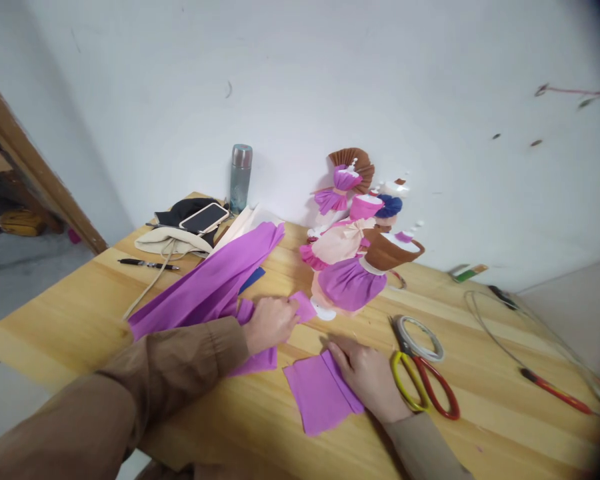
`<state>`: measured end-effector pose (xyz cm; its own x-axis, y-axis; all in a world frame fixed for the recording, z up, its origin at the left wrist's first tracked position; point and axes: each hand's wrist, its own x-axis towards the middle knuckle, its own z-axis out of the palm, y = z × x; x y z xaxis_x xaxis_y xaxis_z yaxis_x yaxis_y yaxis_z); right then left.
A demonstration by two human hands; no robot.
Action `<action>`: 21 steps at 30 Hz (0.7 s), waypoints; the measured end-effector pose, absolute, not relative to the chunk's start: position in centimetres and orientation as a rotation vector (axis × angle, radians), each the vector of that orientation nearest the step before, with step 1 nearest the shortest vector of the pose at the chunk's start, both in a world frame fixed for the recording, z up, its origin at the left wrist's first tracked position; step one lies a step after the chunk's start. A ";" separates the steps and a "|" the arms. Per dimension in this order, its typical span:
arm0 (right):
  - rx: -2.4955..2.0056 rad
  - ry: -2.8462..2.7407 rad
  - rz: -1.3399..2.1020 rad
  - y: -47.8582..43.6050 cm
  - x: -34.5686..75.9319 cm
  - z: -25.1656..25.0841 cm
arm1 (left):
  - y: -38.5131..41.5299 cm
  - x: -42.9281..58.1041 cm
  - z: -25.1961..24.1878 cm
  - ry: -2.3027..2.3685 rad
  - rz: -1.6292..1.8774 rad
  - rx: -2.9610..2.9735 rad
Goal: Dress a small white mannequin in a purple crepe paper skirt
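Observation:
My left hand [271, 323] is closed on a small strip of purple crepe paper [305, 307], whose end sticks out past the fingertips. More purple crepe paper [215, 277] lies in a long folded sheet beside and behind that wrist. My right hand [367, 373] rests low on the table, thumb and fingers closed at the edge of a squarish purple piece [313, 393] with a folded side. The fingertips are partly hidden. Just right of this hand lie scissors [427, 385] with one yellow and one red handle, beside a roll of tape [421, 339].
Several dress-shaped figures [355, 283] stand by the wall. Left on the wooden table [70, 320] are a phone [205, 217], a cream pouch [173, 241], a pen [147, 264] and a flask [241, 179]. A red-handled tool [555, 390] with a cable lies at right.

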<state>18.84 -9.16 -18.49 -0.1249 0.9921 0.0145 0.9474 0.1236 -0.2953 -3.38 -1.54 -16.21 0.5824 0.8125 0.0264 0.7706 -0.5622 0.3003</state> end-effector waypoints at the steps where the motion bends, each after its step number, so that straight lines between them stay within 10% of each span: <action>1: -1.920 -2.195 0.325 -9.2 18.9 -18.6 | -1.6 -3.4 -16.1 1.297 0.231 2.561; 21: -1.778 -2.193 0.439 -9.4 18.5 -17.7 | -1.5 -3.3 -15.7 1.395 0.135 2.576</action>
<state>18.52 -9.41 -17.68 -0.2009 0.9792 0.0282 0.8928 0.1948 -0.4061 -3.27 -1.48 -15.69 0.5482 0.8361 -0.0183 0.8170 -0.5307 0.2255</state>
